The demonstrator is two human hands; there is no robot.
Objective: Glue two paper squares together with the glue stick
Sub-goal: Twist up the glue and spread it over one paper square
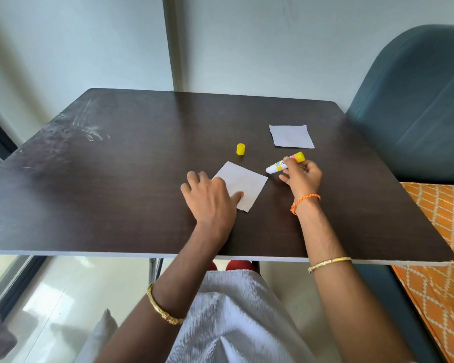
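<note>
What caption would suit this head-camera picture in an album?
Left hand pins one paper square; right hand holds the uncapped glue stick beside it.

I see a dark wood-grain table (116, 179) with pale scuff marks (87, 129) near its far left corner. A teal upholstered chair (414, 100) sits just beside its right edge, and an orange cushion with a white lattice pattern (435, 231) lies on the seat. Pale blue-grey wall (247, 43) behind. Glossy light floor tiles (63, 284) below, chrome table leg (154, 271) under the near edge.
</note>
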